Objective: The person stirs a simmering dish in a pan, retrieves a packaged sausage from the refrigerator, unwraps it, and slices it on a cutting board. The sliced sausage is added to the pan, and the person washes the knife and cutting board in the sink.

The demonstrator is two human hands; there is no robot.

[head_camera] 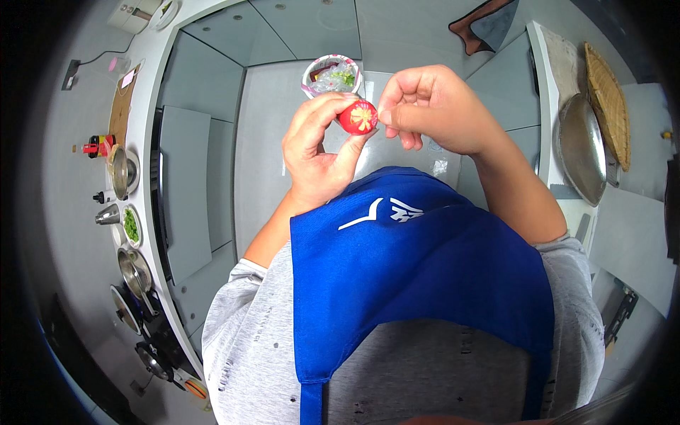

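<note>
A small round red object (359,117) with a yellow petal-like pattern on its end sits between the thumb and fingers of my left hand (319,141). What lies behind that end is mostly hidden by the hand. Just to its right is my right hand (430,109), thumb and forefinger pinched together close to the object's edge. Whether they grip a bit of it cannot be made out. Both hands are raised above the floor, in front of my blue apron (425,255). Beyond them stands a waste bin (360,87) holding clear plastic and green scraps.
Along the left counter (159,212) are a plate of chopped greens (131,226), steel bowls (121,172), a steel pan (133,271) and a cutting board (121,109). The right counter bears a large metal basin (583,151) and a woven bamboo tray (611,106).
</note>
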